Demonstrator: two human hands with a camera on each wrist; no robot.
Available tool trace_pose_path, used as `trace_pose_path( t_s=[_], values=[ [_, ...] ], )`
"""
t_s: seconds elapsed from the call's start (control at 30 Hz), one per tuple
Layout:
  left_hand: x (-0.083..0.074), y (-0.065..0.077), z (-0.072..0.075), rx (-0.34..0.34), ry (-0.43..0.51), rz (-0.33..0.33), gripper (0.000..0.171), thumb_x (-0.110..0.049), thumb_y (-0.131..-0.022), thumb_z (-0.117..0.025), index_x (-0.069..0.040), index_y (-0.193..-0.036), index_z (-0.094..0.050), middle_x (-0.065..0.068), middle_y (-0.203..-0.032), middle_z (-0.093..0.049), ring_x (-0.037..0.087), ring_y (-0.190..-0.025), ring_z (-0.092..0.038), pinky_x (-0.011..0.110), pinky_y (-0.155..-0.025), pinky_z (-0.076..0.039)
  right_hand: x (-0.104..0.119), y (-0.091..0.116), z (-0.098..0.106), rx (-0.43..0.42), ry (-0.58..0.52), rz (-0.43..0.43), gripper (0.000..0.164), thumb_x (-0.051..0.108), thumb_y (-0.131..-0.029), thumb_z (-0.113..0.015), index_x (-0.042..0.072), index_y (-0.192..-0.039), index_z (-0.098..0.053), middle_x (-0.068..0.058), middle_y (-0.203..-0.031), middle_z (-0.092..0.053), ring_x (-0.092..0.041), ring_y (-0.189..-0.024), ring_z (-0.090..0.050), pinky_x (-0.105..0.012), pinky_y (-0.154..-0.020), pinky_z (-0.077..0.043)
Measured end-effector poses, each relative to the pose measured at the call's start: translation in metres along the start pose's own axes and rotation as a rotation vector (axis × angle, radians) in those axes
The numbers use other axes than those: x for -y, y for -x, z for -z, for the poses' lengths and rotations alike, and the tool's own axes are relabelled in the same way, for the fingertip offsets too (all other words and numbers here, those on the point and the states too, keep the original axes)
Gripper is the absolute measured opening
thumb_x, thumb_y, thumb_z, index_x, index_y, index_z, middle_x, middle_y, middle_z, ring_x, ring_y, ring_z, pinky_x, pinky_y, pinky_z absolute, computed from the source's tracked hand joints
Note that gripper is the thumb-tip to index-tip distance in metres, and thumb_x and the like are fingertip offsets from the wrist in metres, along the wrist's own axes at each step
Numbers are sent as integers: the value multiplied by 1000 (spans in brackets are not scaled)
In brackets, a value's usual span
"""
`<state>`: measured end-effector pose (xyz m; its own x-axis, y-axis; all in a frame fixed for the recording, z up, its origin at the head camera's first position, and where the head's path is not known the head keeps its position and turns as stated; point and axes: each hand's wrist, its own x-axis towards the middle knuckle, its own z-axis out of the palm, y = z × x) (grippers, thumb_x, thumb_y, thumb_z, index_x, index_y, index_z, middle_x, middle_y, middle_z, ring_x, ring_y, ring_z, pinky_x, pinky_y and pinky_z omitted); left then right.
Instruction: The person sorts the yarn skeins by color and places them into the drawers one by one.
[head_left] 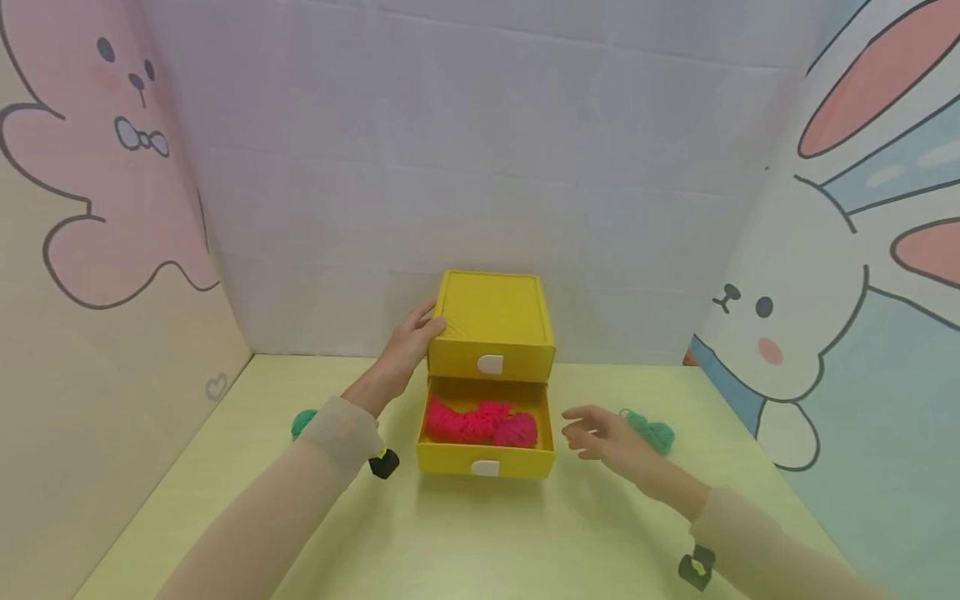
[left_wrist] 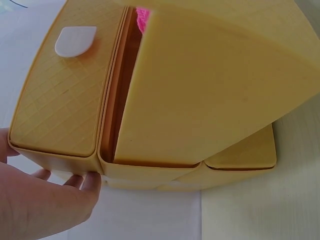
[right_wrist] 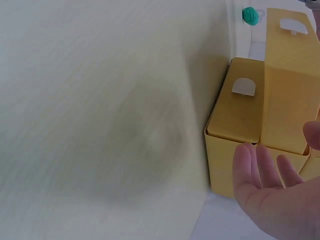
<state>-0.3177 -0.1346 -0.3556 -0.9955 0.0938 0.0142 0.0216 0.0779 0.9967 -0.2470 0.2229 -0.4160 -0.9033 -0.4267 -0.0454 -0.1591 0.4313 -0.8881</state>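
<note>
A yellow drawer box (head_left: 491,308) with white handles stands against the back wall. Its middle drawer (head_left: 483,461) is pulled out and holds bright pink and magenta yarn (head_left: 480,422). My left hand (head_left: 405,350) rests on the upper left edge of the box, thumb over the top, and in the left wrist view its fingers lie along the side wall. To the right of the pulled-out drawer, my right hand (head_left: 615,446) hovers with loosely bent fingers and nothing in them. The right wrist view has the closed bottom drawer (right_wrist: 237,107) beneath the pulled-out one.
A green yarn bundle (head_left: 654,433) lies on the pale yellow table (head_left: 480,542) just behind my right hand. Another green ball of yarn (head_left: 303,422) sits left of the box, partly behind my left forearm. Cartoon-printed walls (head_left: 795,292) enclose the table at both sides.
</note>
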Motion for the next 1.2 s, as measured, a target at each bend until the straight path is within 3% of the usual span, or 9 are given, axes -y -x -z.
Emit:
trace_pose_path(
  t_s=[0.27,0.57,0.9,1.2],
  values=[
    [-1,-1,0,-1,-8,8,64,-37,-112,-52,-25,-170,-28,15,-168,-35,37,-151,-40,56,-128,-28,-16,12,-12,71,-131,-125,52,19,-107,-60,-11,-148,-47,-32,-138,-62,-38,-117,-68,-52,-102,-58],
    [-2,0,0,-5,-17,11,63,-37,-112,-51,-25,-169,-28,15,-168,-36,37,-151,-40,57,-127,-28,-21,22,-26,205,-176,-251,52,26,-107,-58,-7,-146,-53,-19,-136,-67,-30,-115,-67,-50,-105,-56],
    [1,-1,0,-10,-17,18,63,-37,-112,-52,-26,-169,-28,16,-167,-36,38,-150,-42,57,-127,-29,-15,26,-48,379,-286,-221,50,29,-112,-52,-10,-142,-57,-21,-131,-70,-33,-116,-70,-46,-102,-59],
    [1,-1,-1,-10,-11,12,62,-36,-112,-52,-26,-169,-30,15,-167,-37,38,-149,-43,57,-127,-29,-2,23,-72,389,-448,-236,53,35,-113,-49,-10,-138,-60,-24,-131,-69,-36,-118,-70,-47,-104,-58]
  ],
)
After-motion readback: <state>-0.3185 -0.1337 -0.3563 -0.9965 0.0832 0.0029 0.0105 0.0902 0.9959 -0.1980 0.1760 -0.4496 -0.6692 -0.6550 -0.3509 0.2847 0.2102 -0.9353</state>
